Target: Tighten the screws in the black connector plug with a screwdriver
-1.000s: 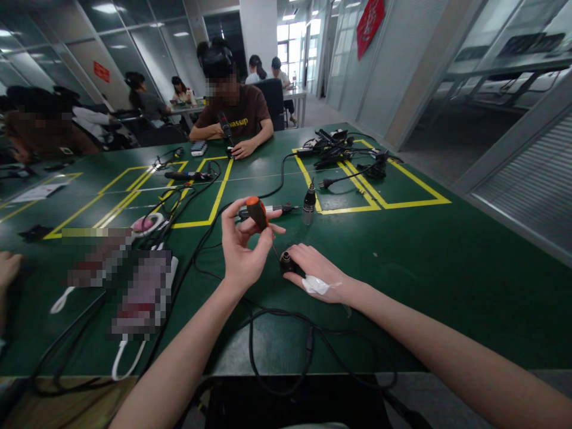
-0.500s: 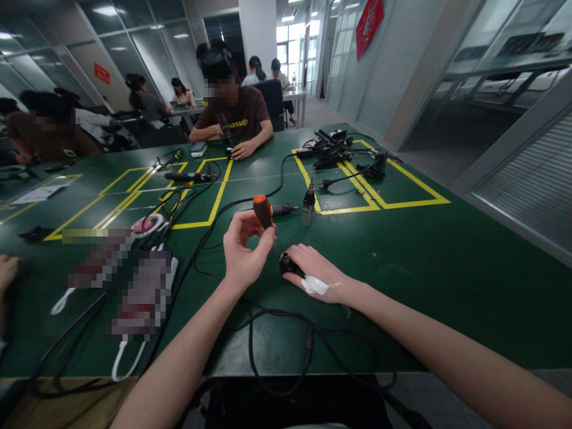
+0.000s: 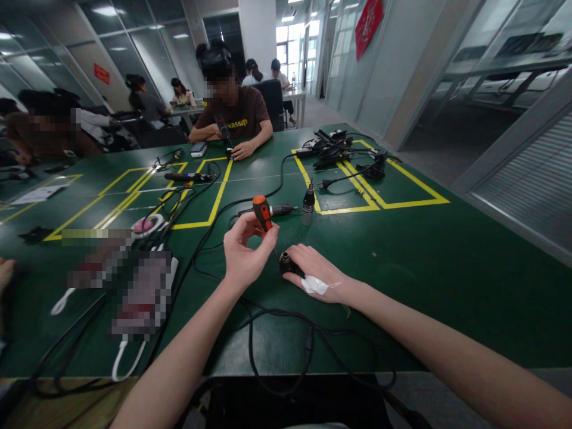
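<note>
My left hand (image 3: 250, 247) is closed around a screwdriver (image 3: 262, 211) with an orange and black handle. Its thin shaft points down beside a small black round part with a ringed top (image 3: 285, 262). Whether the tip touches that part, I cannot tell. My right hand (image 3: 313, 268) lies closed over the black part and holds it on the table; a white pad is taped near the wrist. Just beyond my hands stands a small dark bottle with a pointed tip (image 3: 308, 204). Behind the screwdriver lies a dark pen-shaped tool (image 3: 282, 210), partly hidden.
Black cables (image 3: 308, 333) loop along the front of the green table (image 3: 447, 286). Two blurred devices, one a phone-like slab (image 3: 145, 292), lie at left. A heap of black adapters (image 3: 328, 148) sits at back right. Opposite, a person (image 3: 236, 116) works with a dark tool.
The screwdriver handle has turned slightly in my left hand, showing more of its orange side. My right hand and the black part stay in place.
</note>
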Demonstrator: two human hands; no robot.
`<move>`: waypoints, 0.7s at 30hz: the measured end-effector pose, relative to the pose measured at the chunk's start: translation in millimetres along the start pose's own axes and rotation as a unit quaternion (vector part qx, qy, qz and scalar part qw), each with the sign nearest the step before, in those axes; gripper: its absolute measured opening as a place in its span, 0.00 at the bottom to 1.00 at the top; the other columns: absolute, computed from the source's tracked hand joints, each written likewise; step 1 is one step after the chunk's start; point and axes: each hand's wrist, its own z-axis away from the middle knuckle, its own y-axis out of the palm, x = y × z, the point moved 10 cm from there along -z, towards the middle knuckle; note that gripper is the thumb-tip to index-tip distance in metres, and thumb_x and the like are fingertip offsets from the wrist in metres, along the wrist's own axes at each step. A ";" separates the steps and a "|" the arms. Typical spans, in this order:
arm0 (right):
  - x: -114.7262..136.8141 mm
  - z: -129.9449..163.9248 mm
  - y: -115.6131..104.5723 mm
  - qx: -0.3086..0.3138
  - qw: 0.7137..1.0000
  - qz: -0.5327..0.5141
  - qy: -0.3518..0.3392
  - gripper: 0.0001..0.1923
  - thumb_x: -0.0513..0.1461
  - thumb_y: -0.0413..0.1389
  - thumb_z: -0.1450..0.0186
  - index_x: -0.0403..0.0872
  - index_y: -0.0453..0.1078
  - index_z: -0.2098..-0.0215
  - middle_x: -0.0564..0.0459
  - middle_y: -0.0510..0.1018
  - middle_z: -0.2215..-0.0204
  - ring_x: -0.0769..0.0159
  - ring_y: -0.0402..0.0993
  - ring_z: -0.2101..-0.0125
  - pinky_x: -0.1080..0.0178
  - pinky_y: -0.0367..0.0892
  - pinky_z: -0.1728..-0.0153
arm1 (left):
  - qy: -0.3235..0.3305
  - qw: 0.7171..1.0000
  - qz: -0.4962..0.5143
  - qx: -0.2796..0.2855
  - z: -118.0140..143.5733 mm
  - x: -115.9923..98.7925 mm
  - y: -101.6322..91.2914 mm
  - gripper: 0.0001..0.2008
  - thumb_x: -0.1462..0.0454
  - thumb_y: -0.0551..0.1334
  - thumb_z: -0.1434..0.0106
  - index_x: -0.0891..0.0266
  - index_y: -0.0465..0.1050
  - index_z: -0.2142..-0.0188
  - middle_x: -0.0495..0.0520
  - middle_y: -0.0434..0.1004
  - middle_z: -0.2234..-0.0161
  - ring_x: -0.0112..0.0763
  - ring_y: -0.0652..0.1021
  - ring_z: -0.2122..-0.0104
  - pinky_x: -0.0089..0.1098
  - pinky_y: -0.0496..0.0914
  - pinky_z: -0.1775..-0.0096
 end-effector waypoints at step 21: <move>1.5 -0.8 -0.8 0.014 1.000 0.010 0.005 0.08 0.42 0.59 0.25 0.46 0.70 0.51 0.43 0.78 0.56 0.51 0.73 0.57 0.51 0.69 0.56 | 0.039 0.995 -0.034 0.088 1.0 -3.7 9.9 0.21 0.50 0.59 0.26 0.59 0.82 0.45 0.51 0.72 0.69 0.31 0.71 0.71 0.32 0.68 0.67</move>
